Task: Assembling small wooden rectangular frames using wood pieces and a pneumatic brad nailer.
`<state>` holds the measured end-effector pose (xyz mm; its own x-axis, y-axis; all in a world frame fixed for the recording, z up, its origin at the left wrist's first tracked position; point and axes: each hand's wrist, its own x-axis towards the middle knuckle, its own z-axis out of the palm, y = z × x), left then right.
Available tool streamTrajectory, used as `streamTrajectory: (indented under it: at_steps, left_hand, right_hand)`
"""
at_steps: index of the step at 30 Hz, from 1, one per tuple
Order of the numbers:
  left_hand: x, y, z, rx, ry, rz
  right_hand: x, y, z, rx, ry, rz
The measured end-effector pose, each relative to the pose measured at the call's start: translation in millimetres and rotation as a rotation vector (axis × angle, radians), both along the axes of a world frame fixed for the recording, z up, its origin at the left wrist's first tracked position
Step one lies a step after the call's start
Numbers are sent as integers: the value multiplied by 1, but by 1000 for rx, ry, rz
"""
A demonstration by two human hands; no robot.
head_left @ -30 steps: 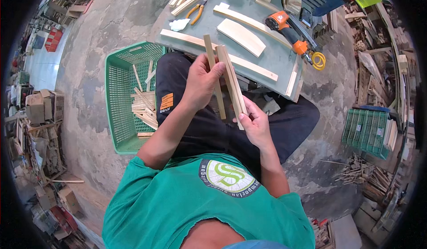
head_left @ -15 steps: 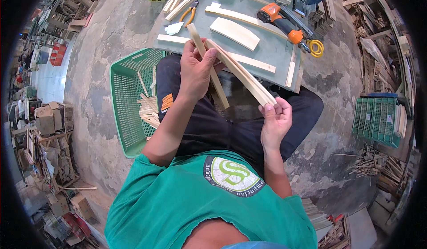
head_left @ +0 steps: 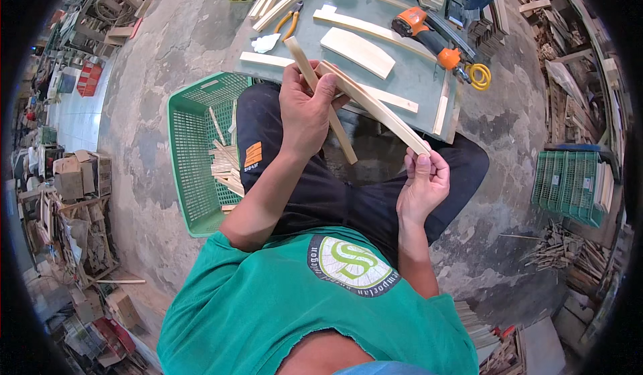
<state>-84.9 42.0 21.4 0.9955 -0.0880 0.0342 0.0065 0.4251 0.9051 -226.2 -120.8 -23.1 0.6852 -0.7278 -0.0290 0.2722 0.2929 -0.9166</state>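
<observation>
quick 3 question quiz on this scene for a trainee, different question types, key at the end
1. Multiple choice: what colour is the basket left of the left hand?
A) red
B) blue
C) green

2. True or false: the pliers lie on the table.

3. Short answer: which hand pinches the lower right end of the wood reaching from hand to hand?

Key: 1. C; 2. True; 3. The right hand.
</observation>
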Motion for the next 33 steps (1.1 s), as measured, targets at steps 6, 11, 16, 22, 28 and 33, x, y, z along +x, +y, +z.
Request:
streamTrajectory:
  at_steps: [6,11,16,22,28,33]
  left_hand:
    - [-8,-7,4,-20,-59,24]
    - [-13,-13,4,-32,-91,71]
    - [-15,-15,3,-40,-134,55]
    - [-9,-6,-7,-108,-17,82]
    - [-8,29,-51,-267,274,2]
    - [-1,52,-66,-222,313,105]
  right_hand:
    - [1,-4,-4,123,-33,-37]
    - [2,-9,-5,144,-55,-44]
    - [4,-9,-6,150,-41,-49]
    - [4,-7,-8,198,-28,16]
    - [18,30,-5,-309,265,679]
    - [63,59,10,-826,321,828]
